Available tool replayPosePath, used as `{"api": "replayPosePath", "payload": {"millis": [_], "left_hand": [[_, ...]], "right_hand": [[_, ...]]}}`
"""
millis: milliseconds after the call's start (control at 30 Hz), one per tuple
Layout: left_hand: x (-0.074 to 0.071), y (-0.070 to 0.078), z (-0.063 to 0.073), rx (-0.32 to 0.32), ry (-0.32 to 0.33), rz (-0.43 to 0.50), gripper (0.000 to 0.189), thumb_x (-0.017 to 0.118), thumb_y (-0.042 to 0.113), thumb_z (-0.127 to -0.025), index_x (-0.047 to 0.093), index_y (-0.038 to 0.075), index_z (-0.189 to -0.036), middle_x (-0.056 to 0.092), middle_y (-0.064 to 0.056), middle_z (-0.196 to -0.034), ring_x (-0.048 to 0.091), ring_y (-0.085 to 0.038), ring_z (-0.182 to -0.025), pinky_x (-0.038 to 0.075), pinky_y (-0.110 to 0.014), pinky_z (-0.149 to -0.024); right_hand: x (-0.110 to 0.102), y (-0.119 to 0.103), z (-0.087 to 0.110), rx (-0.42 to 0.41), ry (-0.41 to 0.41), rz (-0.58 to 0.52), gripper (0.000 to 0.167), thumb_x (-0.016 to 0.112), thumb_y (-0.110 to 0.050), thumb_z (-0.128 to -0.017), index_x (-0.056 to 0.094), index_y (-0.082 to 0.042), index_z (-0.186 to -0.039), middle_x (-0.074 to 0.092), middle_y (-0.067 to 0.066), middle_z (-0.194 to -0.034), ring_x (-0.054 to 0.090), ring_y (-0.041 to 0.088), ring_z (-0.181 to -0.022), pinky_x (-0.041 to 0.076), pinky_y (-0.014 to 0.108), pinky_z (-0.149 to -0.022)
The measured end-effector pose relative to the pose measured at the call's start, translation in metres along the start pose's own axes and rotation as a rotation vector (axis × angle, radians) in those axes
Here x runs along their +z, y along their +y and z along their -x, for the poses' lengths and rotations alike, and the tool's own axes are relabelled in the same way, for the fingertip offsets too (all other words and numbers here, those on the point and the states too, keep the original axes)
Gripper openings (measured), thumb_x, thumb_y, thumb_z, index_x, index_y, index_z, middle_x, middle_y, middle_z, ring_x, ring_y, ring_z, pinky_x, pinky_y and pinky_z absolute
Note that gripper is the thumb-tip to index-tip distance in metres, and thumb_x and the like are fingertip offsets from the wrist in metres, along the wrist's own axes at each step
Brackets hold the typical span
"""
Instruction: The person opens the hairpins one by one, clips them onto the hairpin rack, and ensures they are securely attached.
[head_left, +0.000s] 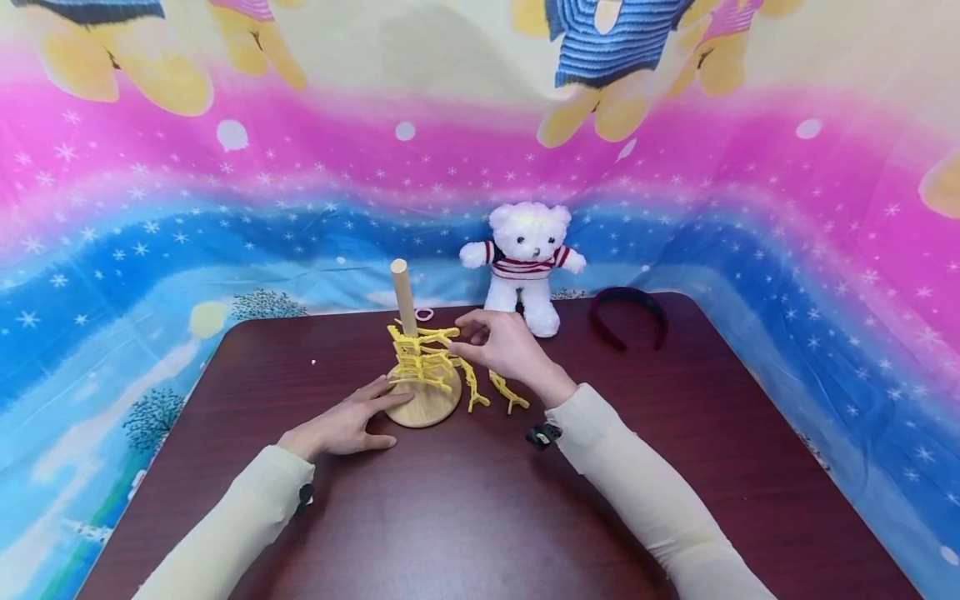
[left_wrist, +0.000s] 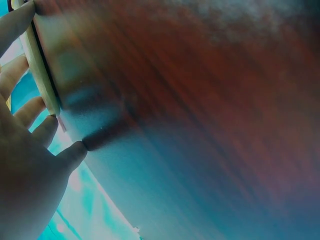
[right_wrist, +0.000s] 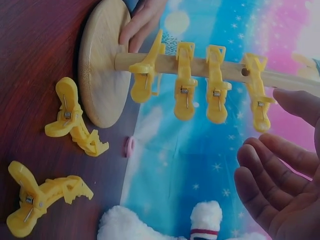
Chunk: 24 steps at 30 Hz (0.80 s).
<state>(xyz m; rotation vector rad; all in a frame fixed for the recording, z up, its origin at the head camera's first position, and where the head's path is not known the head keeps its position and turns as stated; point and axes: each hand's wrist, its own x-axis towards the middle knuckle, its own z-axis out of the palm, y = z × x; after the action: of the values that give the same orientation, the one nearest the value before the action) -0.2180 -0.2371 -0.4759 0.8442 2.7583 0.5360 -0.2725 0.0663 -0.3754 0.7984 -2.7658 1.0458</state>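
A wooden stand has a round base (head_left: 425,408) and an upright rod (head_left: 403,292). Several yellow spring clips (right_wrist: 216,85) are clamped along the rod, one above another. My left hand (head_left: 345,423) rests on the base with its fingers spread, the thumb on the tabletop. Beside the topmost clip (right_wrist: 257,95) is my right hand (right_wrist: 285,180), thumb and fingers apart around its handle end; whether the thumb touches it is hard to tell. Two more yellow clips, a nearer one (head_left: 472,387) and another (head_left: 508,393), lie on the table right of the base.
Behind the stand lies a small pink ring (head_left: 424,314). A white teddy bear (head_left: 522,267) in a striped shirt sits at the back edge, with a dark headband (head_left: 628,317) to its right. A printed cloth (head_left: 300,192) surrounds the dark table (head_left: 480,517).
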Motion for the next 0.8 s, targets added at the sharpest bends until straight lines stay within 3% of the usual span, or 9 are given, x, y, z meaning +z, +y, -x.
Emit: {"api": "replayPosePath", "payload": {"millis": [800], "left_hand": [[0.0, 0.002, 0.0, -0.002, -0.002, 0.005, 0.076, 0.074, 0.04, -0.089, 0.037, 0.03, -0.155, 0.024, -0.018, -0.164, 0.018, -0.041, -0.154, 0.032, -0.062, -0.115]], "right_hand": [[-0.012, 0.053, 0.035, 0.071, -0.057, -0.069, 0.029, 0.079, -0.039, -0.085, 0.076, -0.019, -0.106, 0.074, -0.005, -0.092, 0.066, 0.01, -0.081, 0.056, 0.03, -0.073]]}}
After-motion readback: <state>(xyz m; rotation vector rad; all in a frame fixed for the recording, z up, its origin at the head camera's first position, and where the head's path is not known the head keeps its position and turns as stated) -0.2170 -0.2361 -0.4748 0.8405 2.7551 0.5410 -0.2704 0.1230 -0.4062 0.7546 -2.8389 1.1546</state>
